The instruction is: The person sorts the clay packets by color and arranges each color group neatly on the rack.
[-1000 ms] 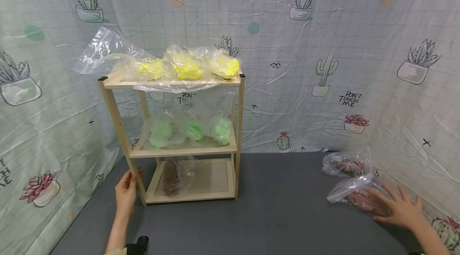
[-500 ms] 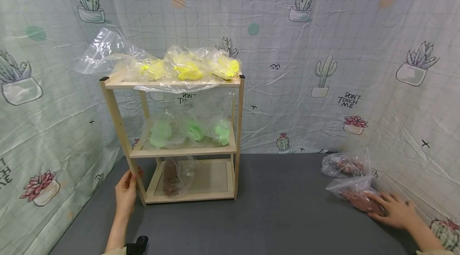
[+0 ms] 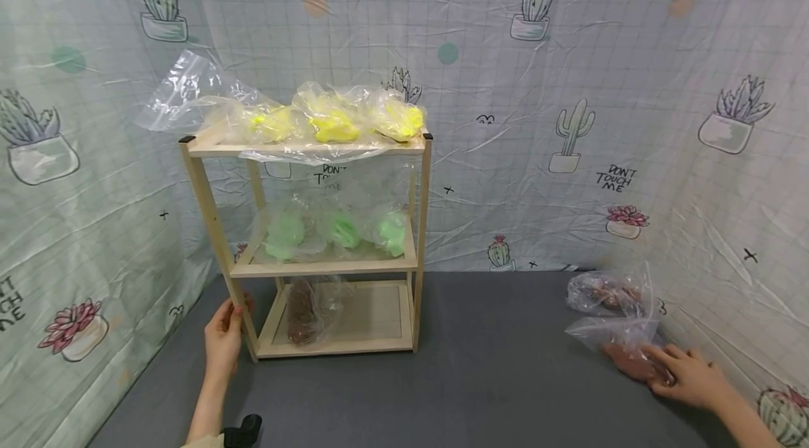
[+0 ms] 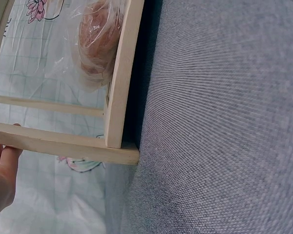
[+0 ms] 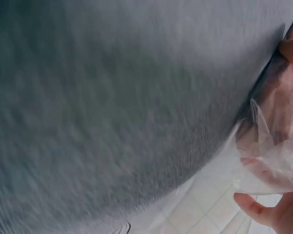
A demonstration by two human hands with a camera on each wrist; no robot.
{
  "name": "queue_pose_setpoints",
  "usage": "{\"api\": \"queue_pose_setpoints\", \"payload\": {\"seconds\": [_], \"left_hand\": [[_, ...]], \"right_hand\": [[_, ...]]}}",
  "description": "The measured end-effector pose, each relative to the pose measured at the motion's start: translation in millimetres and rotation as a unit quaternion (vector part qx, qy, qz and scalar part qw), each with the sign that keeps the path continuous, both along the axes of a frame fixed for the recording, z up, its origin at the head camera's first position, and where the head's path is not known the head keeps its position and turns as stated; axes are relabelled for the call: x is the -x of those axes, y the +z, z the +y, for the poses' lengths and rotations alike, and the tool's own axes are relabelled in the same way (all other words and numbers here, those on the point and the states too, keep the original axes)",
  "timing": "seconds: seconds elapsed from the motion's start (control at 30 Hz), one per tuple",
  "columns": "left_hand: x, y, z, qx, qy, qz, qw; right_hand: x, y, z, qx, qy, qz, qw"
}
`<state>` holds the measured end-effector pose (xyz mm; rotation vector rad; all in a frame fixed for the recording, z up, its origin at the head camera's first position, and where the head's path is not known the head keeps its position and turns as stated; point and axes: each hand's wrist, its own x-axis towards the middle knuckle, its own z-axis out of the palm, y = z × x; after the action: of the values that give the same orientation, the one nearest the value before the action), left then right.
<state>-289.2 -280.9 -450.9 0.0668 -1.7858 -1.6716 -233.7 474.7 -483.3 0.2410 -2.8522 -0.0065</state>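
Note:
At the left, my left hand (image 3: 224,339) grips the front left post of a light wooden shelf (image 3: 322,268); in the left wrist view the thumb (image 4: 9,163) presses against that post. Far to the right, my right hand (image 3: 692,378) holds the near end of a clear plastic bag with a brown lump (image 3: 632,361) inside, lying on the table. The right wrist view shows this lump (image 5: 271,117) between thumb and fingers. A second bagged brown lump (image 3: 613,295) lies just behind it. Another bagged brown lump (image 3: 302,314) rests on the bottom shelf's left side.
Bagged yellow lumps (image 3: 335,125) sit on the top shelf, with one bag (image 3: 183,93) sticking out left. Bagged green lumps (image 3: 344,230) line the middle shelf. A cactus-print cloth (image 3: 505,118) walls in the dark grey table (image 3: 493,364) at the back and sides.
My right hand has come down onto the near bag, its spread fingers closing round the brown lump. The bag has shifted slightly left. The left hand stays on the post.

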Motion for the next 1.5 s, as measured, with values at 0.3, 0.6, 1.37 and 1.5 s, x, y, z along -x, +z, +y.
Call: {"api": "queue_pose_setpoints", "payload": {"seconds": [0.3,0.6,1.37,1.5], "left_hand": [[2.1,-1.1,0,-0.002,-0.003,-0.008,1.0],[0.0,0.8,0,0.004,0.003,-0.003,1.0],[-3.1,2.9,2,-0.005,-0.005,0.007,1.0],[-1.2,2.3,2,-0.006,-0.002,0.007,1.0]], "right_hand": [[-9.3,2.9,-15,-0.016,0.021,0.026,0.999],[-11.1,13.2,-48,-0.018,0.09,0.144,0.985],[-15.9,59.2,-152,0.008,0.276,0.27,0.922],[-13.8,64.6,-174,0.006,0.297,0.278,0.914]]}}
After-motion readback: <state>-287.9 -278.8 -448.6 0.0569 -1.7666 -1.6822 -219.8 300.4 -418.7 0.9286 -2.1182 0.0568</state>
